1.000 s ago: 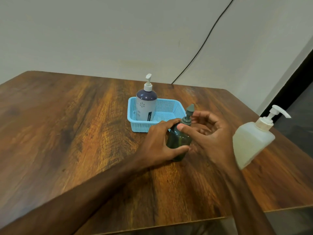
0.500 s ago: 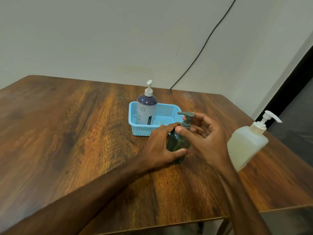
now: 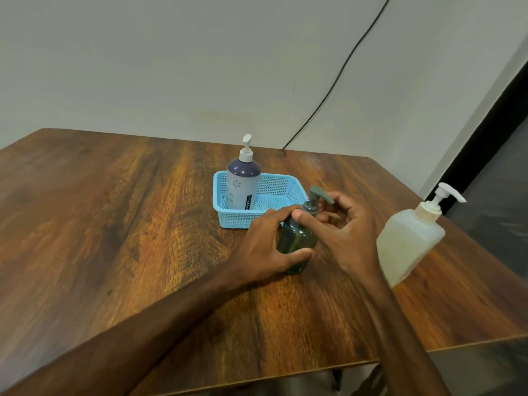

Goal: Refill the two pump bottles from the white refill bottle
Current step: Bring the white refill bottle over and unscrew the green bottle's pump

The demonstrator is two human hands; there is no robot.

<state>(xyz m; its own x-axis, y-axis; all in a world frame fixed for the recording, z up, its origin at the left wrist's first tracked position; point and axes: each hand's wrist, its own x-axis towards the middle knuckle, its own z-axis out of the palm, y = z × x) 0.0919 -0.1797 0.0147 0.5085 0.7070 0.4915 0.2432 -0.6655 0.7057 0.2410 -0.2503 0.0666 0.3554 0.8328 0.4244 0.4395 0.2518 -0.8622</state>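
Note:
A small dark green pump bottle (image 3: 295,241) stands on the wooden table (image 3: 114,238) in front of the basket. My left hand (image 3: 268,244) grips its body. My right hand (image 3: 340,227) pinches the grey pump collar at its neck, thumb in front, fingers curled behind the nozzle. A taller grey and purple pump bottle (image 3: 243,184) stands upright in the left part of the light blue basket (image 3: 283,190). The white refill bottle (image 3: 408,241), with a white pump on top, stands at the right, close to my right forearm.
A black cable (image 3: 337,72) runs down the wall to the table's back edge. The table's right edge lies just beyond the refill bottle, and the front edge is near me. A dark doorway strip shows at far right.
The grey pump head has turned under my right hand: its nozzle pointed away a second ago and now points right. My left hand has kept its grip on the bottle.

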